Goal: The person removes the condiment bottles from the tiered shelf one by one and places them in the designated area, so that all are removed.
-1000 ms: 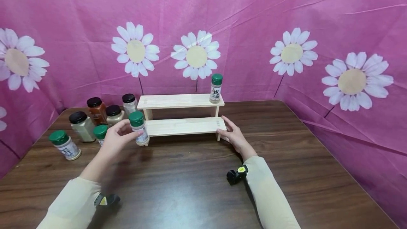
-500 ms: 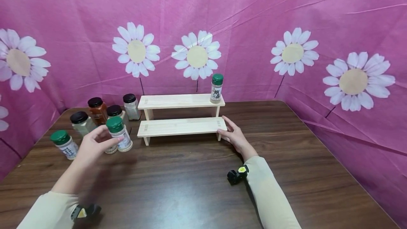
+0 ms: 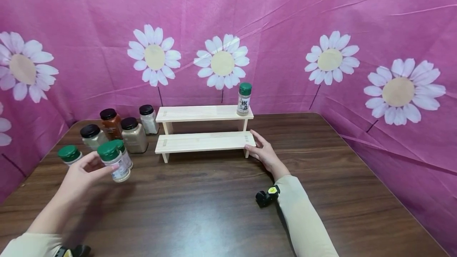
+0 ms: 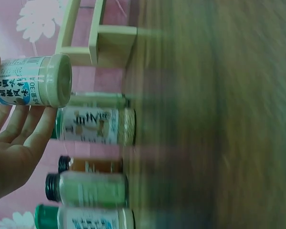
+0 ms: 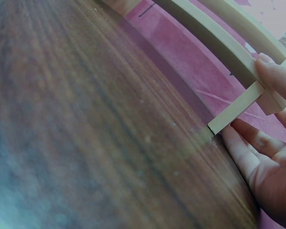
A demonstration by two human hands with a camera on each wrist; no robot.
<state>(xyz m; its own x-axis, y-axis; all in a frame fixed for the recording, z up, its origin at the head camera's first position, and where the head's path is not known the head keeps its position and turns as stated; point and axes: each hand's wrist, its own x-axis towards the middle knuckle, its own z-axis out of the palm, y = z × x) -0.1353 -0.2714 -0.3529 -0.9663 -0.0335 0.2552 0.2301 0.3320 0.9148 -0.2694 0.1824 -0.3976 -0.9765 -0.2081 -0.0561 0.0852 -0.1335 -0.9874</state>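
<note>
My left hand (image 3: 80, 177) pinches a green-lidded seasoning shaker (image 3: 120, 171) between thumb and fingers, held off the table at the left. In the left wrist view the shaker's label (image 4: 16, 81) carries printed characters. Right behind it stands another green-lidded shaker (image 4: 90, 125), partly covered in the head view. My right hand (image 3: 263, 153) grips the right end of the lower tier of a two-tier wooden rack (image 3: 205, 142). In the right wrist view its thumb lies on the board's end, with fingers beside the rack leg (image 5: 236, 109).
Black-lidded jars (image 3: 134, 138) cluster at the left, one with reddish-brown spice (image 3: 112, 126). A green-lidded shaker (image 3: 69, 154) stands at the far left, partly behind my hand. On the upper tier's right end stands a green-lidded shaker (image 3: 244, 100). A pink flowered cloth (image 3: 278, 50) hangs behind the table.
My left hand has carried the shaker left and toward me, away from the rack's left end to in front of the jars. My right hand has stayed on the rack.
</note>
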